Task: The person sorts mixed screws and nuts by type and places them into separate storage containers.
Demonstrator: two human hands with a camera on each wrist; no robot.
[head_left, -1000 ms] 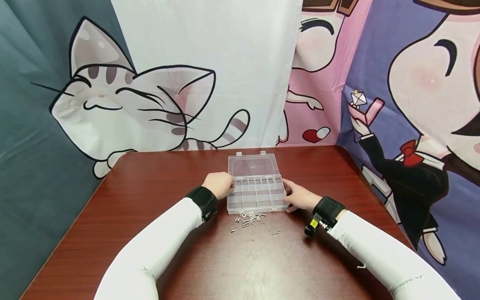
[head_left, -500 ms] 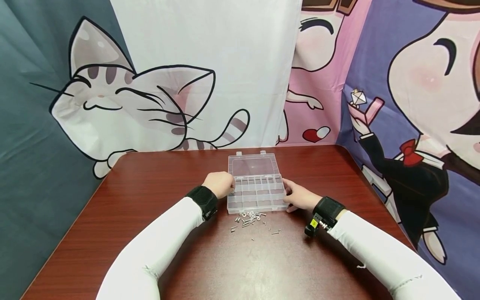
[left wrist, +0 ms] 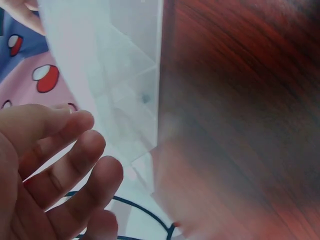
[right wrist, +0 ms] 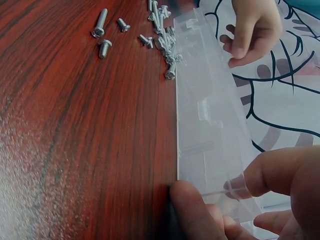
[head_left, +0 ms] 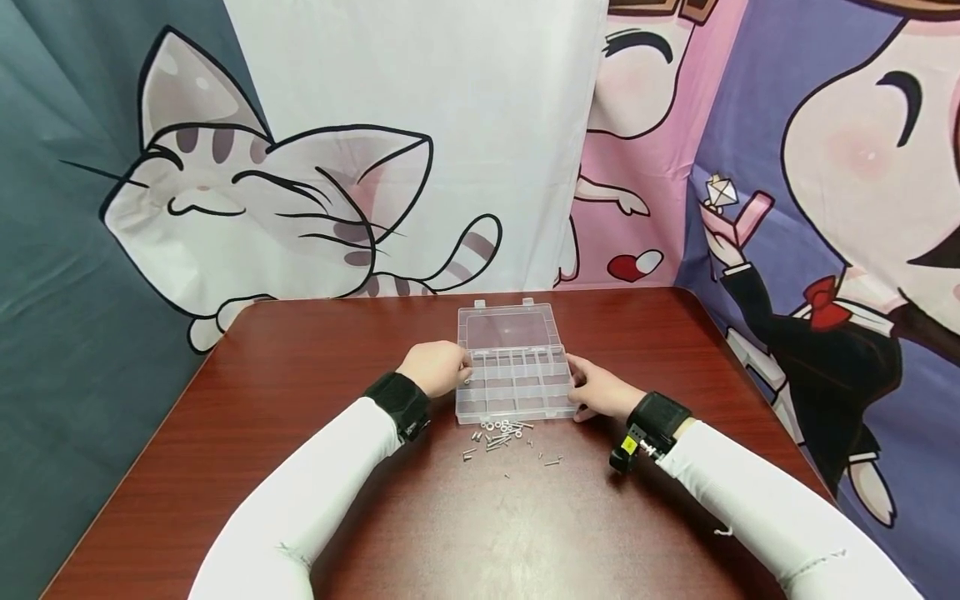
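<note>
A clear plastic compartment box (head_left: 516,416) lies on the table with its lid (head_left: 508,327) laid back, away from the person. My right hand (head_left: 602,389) grips its right end. In the right wrist view the thumb (right wrist: 192,205) lies at the lower front edge and a finger (right wrist: 265,172) reaches over the wall. My left hand (head_left: 433,369) hovers at the left end, fingers loosely bent, thumb near the index finger, nothing visible between them. A small dark piece (left wrist: 146,98) shows through the wall of a compartment there. Loose screws (right wrist: 167,42) and washers (head_left: 504,426) lie along the front edge.
The table (head_left: 337,333) is reddish-brown wood. A few stray screws (head_left: 553,462) lie nearer the person, right of the pile. Printed cloth curtains (head_left: 420,75) hang behind the table and on both sides.
My left hand has drawn slightly left from the box; the small piece near its fingertips stays with the box. The right hand keeps its hold. The head view has shifted a little.
</note>
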